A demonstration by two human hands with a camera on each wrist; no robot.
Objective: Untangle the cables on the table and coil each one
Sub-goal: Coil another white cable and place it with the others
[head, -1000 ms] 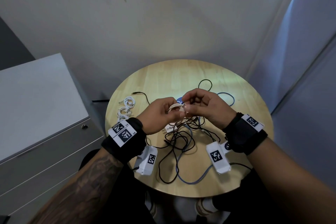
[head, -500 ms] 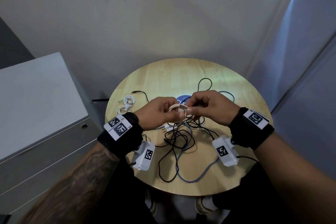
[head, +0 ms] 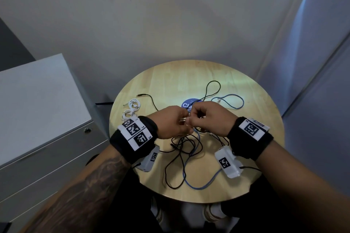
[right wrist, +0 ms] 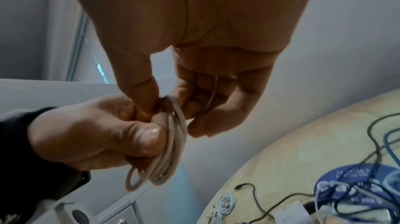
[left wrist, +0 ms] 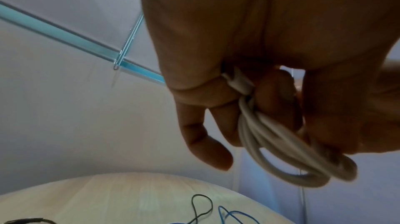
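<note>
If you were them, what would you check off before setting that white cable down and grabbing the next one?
1. White coil held firmly by left hand: ok, thumb and fingers clamp the loops.
2. Loose end tucked: cannot tell; right hand pinches the top of the coil, the end hidden by fingers.
3. Coil clear of the tangle: ok, it is up off the table.
4. Room beside the finished white coils at the left edge: ok, bare wood around them.
5. Black cable and blue cable separated: not ok, they cross in a heap under the hands.
</note>
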